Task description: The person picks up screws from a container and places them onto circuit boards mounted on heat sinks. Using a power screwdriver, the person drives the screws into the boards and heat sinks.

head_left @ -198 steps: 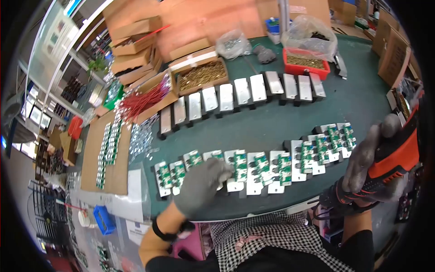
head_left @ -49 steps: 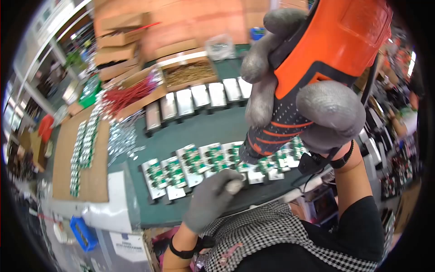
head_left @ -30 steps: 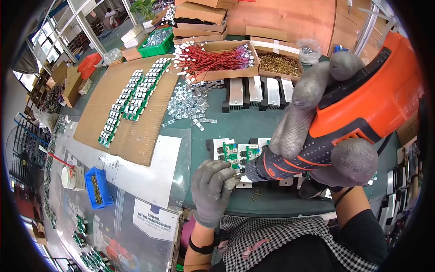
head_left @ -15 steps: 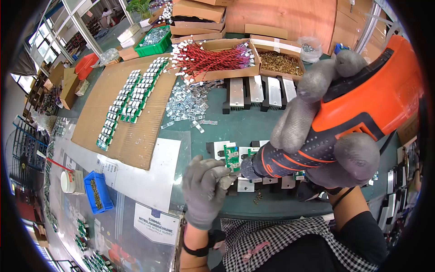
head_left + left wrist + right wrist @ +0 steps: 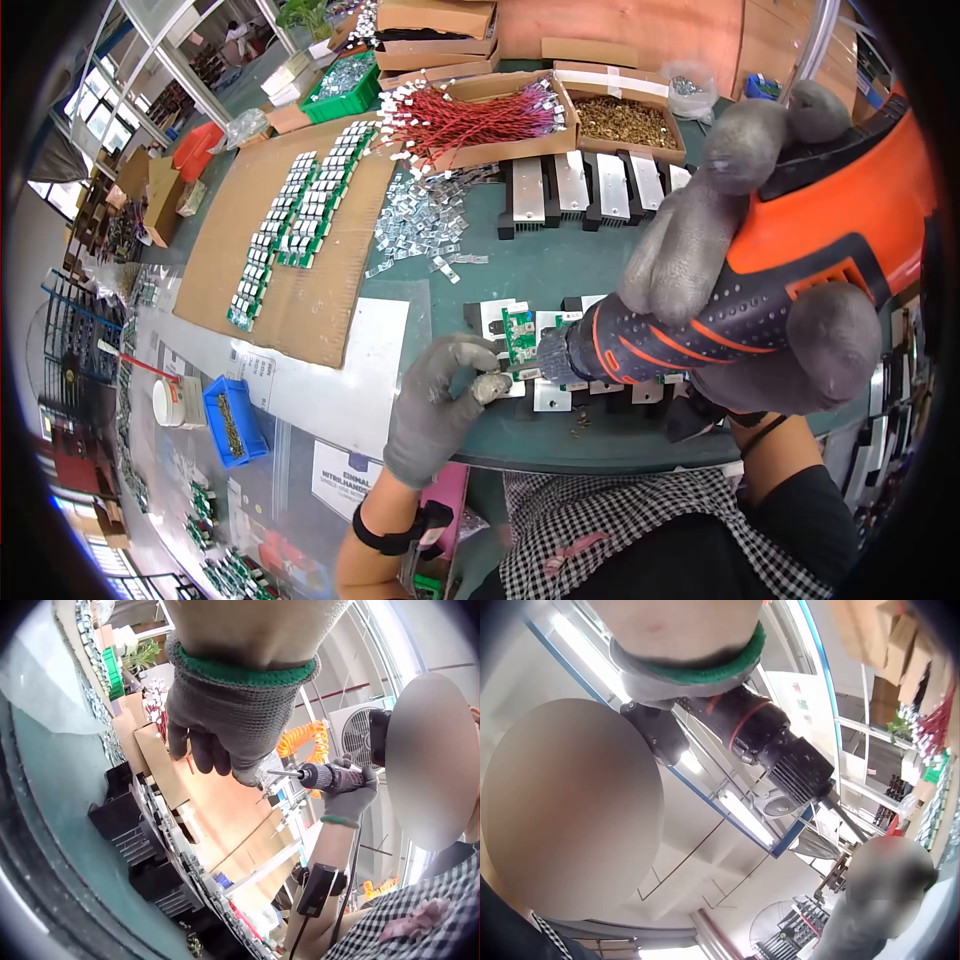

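Note:
My gloved right hand (image 5: 690, 240) grips an orange and black power screwdriver (image 5: 850, 235), its bit (image 5: 526, 375) pointing left. In front of the tool, my gloved left hand (image 5: 430, 410) has its fingers curled, with the thumb tip right at the bit's end. Whether a small piece sits in those fingertips I cannot tell. Below both hands stands a front row of heatsinks with metal plates and green circuit boards (image 5: 520, 335), partly hidden by the tool. In the left wrist view the screwdriver (image 5: 326, 776) points at the curled left fingers (image 5: 217, 754).
Behind stands a second row of heatsinks (image 5: 527, 190). Farther back are boxes of red wires (image 5: 470, 125) and brass screws (image 5: 625, 128). Small metal clips (image 5: 420, 225) and cardboard (image 5: 330, 300) bearing boards lie left. Loose screws (image 5: 580, 422) lie near the table edge; a blue bin (image 5: 258, 440) is at left.
From over the boards, the left hand came to the bit's end and has since drawn slightly left. The right hand brought the screwdriver in from the right, then shifted slightly right. The head view turned left.

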`<action>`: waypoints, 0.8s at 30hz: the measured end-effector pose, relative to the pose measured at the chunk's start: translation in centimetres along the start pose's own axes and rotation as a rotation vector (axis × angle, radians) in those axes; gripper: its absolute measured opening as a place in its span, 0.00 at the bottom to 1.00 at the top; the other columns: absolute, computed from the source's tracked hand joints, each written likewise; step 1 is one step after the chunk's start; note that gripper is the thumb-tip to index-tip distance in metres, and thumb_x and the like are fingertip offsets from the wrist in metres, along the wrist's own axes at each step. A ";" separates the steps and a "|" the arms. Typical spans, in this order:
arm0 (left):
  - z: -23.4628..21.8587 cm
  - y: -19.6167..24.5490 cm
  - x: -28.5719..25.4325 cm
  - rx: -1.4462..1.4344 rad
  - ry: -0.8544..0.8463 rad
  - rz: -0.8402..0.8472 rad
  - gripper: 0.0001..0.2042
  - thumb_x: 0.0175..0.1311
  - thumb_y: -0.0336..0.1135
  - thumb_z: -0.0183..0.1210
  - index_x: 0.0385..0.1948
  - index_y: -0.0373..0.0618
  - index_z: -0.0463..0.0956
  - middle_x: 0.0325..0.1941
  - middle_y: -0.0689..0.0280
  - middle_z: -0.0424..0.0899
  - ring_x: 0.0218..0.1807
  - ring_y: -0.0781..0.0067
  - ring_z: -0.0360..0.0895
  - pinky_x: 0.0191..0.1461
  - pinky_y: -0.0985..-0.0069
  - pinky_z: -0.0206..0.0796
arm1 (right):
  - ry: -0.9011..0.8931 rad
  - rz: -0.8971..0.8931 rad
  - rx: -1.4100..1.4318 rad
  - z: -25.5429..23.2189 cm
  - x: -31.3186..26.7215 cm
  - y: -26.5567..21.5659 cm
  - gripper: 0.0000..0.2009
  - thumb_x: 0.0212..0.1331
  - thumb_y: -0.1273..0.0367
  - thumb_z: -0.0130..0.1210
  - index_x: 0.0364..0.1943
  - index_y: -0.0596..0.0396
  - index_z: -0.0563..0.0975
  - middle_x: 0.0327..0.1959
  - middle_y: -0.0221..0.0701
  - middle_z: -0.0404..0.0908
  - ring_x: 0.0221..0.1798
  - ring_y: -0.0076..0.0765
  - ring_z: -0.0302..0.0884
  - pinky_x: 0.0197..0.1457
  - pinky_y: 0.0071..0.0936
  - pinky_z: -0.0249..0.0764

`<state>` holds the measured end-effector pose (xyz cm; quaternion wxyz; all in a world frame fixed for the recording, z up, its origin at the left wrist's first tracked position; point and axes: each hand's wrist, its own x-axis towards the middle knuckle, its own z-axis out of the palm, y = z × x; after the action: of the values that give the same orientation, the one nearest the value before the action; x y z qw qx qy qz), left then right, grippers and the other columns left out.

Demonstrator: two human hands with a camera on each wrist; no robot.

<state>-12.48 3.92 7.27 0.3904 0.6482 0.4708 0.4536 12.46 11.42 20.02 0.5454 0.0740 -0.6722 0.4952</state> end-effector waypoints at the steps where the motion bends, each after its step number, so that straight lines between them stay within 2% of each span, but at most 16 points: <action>1: 0.1 -0.4 -0.1 -0.032 -0.003 0.012 0.12 0.55 0.36 0.66 0.34 0.41 0.74 0.39 0.62 0.79 0.43 0.69 0.75 0.48 0.74 0.68 | 0.071 0.024 0.045 0.5 -0.4 -0.1 0.45 0.48 0.62 0.68 0.69 0.52 0.53 0.59 0.40 0.68 0.36 0.44 0.84 0.32 0.40 0.80; 3: 0.3 -0.9 -0.3 -0.115 -0.011 0.012 0.12 0.55 0.36 0.66 0.34 0.41 0.74 0.39 0.63 0.78 0.43 0.70 0.75 0.48 0.74 0.68 | 0.051 0.028 0.090 0.4 -0.5 0.1 0.47 0.47 0.61 0.69 0.70 0.52 0.52 0.59 0.40 0.68 0.36 0.45 0.84 0.33 0.42 0.80; 6: 0.6 -1.1 -0.7 -0.261 -0.024 -0.005 0.12 0.56 0.37 0.66 0.34 0.42 0.73 0.39 0.63 0.78 0.42 0.72 0.75 0.47 0.75 0.68 | -0.141 -0.005 0.104 -0.8 -0.1 0.8 0.47 0.47 0.62 0.69 0.71 0.51 0.50 0.60 0.40 0.67 0.38 0.46 0.84 0.35 0.44 0.81; 10: 0.7 -0.6 -0.8 -0.345 -0.036 0.015 0.12 0.57 0.38 0.66 0.33 0.42 0.73 0.39 0.64 0.77 0.40 0.74 0.74 0.44 0.77 0.70 | -0.176 -0.001 0.184 -0.6 0.2 1.2 0.47 0.48 0.63 0.69 0.71 0.51 0.50 0.62 0.40 0.66 0.40 0.48 0.83 0.37 0.46 0.81; 14: 0.7 -0.7 -0.5 -0.318 -0.051 0.071 0.13 0.57 0.38 0.66 0.33 0.42 0.72 0.39 0.63 0.77 0.40 0.74 0.74 0.42 0.78 0.71 | -0.173 -0.024 0.179 -0.2 0.5 1.8 0.45 0.50 0.65 0.67 0.70 0.52 0.51 0.60 0.41 0.67 0.40 0.47 0.83 0.38 0.46 0.82; 20: 0.9 -1.2 -0.9 -0.455 -0.008 0.013 0.14 0.57 0.40 0.66 0.33 0.41 0.73 0.38 0.62 0.78 0.41 0.73 0.74 0.43 0.76 0.69 | -0.097 -0.055 0.086 0.7 0.3 2.3 0.39 0.53 0.67 0.62 0.68 0.54 0.52 0.56 0.43 0.69 0.39 0.45 0.83 0.38 0.42 0.83; 24: 0.7 -1.5 -0.2 -0.329 -0.029 0.125 0.13 0.57 0.40 0.66 0.33 0.41 0.74 0.37 0.62 0.79 0.41 0.71 0.74 0.46 0.74 0.68 | -0.020 -0.078 -0.032 0.9 -0.2 2.1 0.36 0.56 0.68 0.60 0.67 0.56 0.53 0.54 0.43 0.70 0.38 0.44 0.83 0.37 0.40 0.84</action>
<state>-12.20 4.04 5.58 0.4689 0.6099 0.3434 0.5386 10.56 11.73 18.69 0.5586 0.0965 -0.6823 0.4617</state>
